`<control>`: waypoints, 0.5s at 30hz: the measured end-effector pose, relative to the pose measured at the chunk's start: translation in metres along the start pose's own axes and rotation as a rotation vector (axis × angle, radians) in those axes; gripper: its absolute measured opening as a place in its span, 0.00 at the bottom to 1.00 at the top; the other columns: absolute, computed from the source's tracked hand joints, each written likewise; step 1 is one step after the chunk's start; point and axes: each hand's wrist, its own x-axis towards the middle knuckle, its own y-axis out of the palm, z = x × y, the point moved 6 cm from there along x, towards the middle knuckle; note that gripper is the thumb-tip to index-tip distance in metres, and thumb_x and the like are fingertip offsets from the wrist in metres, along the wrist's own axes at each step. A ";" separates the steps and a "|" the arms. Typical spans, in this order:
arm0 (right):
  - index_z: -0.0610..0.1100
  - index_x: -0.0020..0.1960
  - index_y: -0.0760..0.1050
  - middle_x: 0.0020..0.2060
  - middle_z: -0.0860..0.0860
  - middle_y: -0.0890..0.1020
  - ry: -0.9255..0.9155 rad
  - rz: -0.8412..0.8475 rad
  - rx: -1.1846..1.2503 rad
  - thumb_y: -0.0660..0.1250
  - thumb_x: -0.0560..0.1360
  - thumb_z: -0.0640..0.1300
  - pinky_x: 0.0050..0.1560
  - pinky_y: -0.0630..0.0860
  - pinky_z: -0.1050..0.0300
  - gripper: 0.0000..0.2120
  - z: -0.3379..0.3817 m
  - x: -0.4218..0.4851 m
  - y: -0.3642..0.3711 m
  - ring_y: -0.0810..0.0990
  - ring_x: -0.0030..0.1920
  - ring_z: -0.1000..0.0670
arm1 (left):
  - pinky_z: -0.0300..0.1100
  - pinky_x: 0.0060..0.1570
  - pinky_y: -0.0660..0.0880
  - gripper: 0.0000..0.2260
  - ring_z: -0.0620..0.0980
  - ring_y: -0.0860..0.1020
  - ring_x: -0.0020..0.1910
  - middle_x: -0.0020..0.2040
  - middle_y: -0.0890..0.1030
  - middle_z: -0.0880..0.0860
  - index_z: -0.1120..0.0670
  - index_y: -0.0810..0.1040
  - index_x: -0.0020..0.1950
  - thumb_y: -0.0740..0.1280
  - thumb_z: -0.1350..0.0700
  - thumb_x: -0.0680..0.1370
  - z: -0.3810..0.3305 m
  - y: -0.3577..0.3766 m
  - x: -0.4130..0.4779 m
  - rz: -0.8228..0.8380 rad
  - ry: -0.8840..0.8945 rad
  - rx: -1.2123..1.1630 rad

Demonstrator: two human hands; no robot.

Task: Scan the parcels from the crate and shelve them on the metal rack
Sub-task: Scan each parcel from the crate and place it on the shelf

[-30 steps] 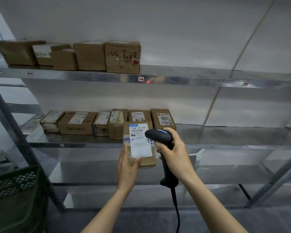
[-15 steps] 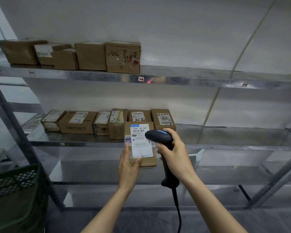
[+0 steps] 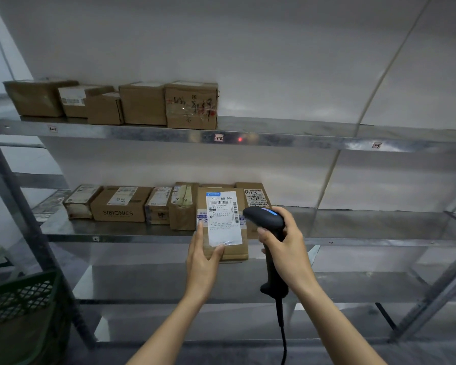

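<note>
My left hand (image 3: 204,262) holds a flat cardboard parcel (image 3: 234,248) upright in front of the rack's middle shelf (image 3: 366,227), its white shipping label facing me. My thumb lies over the label's lower edge and my fingers run up the parcel's left side. My right hand (image 3: 284,248) grips a black corded barcode scanner (image 3: 266,219) just right of the parcel, its blue light on and its head pointing left and up. A red scanner dot (image 3: 239,139) shows on the front lip of the top shelf (image 3: 300,140). The green crate (image 3: 19,299) is at the lower left.
Several brown parcels stand in a row on the top shelf's left part (image 3: 142,102), and several more on the middle shelf's left half (image 3: 121,204). The right halves of both shelves hold nothing. A slanted rack post (image 3: 24,219) runs down the left side.
The view has tilted slightly down and the parcel has risen a little against the middle shelf row. Both hands keep their grips and the red dot stays on the top shelf lip.
</note>
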 end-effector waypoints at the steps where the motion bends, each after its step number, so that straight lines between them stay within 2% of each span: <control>1: 0.55 0.61 0.71 0.47 0.54 0.80 -0.001 -0.017 -0.004 0.68 0.75 0.38 0.51 0.78 0.42 0.19 0.001 0.002 -0.005 0.79 0.43 0.54 | 0.53 0.73 0.60 0.34 0.50 0.59 0.75 0.77 0.61 0.51 0.43 0.52 0.77 0.68 0.51 0.77 -0.006 0.000 0.003 -0.006 0.008 0.004; 3: 0.54 0.62 0.71 0.48 0.54 0.80 -0.011 -0.043 -0.011 0.68 0.75 0.38 0.52 0.78 0.42 0.19 0.002 0.005 -0.014 0.79 0.44 0.53 | 0.52 0.73 0.60 0.35 0.49 0.59 0.75 0.77 0.60 0.50 0.42 0.52 0.77 0.68 0.51 0.77 -0.020 -0.001 0.008 -0.018 0.040 0.009; 5: 0.52 0.63 0.71 0.50 0.54 0.80 -0.004 -0.060 -0.013 0.68 0.75 0.38 0.54 0.77 0.41 0.19 0.000 0.007 -0.020 0.80 0.49 0.51 | 0.51 0.73 0.60 0.35 0.48 0.59 0.75 0.77 0.60 0.49 0.40 0.50 0.77 0.68 0.52 0.77 -0.033 -0.001 0.014 -0.012 0.068 0.010; 7: 0.52 0.63 0.71 0.51 0.54 0.80 -0.003 -0.080 -0.017 0.68 0.75 0.39 0.56 0.77 0.41 0.19 0.000 0.008 -0.026 0.79 0.51 0.50 | 0.48 0.73 0.60 0.34 0.45 0.60 0.74 0.77 0.60 0.48 0.38 0.49 0.75 0.68 0.52 0.77 -0.049 -0.001 0.021 -0.008 0.106 0.004; 10: 0.54 0.62 0.71 0.50 0.56 0.80 -0.013 -0.098 -0.025 0.68 0.75 0.39 0.55 0.77 0.41 0.19 0.000 0.010 -0.030 0.80 0.51 0.51 | 0.40 0.69 0.58 0.34 0.40 0.59 0.71 0.76 0.61 0.46 0.39 0.50 0.76 0.68 0.52 0.78 -0.074 -0.002 0.035 -0.008 0.157 -0.008; 15: 0.56 0.60 0.72 0.48 0.53 0.81 0.012 -0.140 -0.022 0.68 0.74 0.37 0.56 0.76 0.40 0.20 -0.002 0.012 -0.030 0.79 0.48 0.48 | 0.34 0.66 0.60 0.34 0.41 0.65 0.69 0.73 0.67 0.45 0.41 0.52 0.77 0.69 0.52 0.77 -0.113 -0.006 0.054 0.017 0.240 -0.035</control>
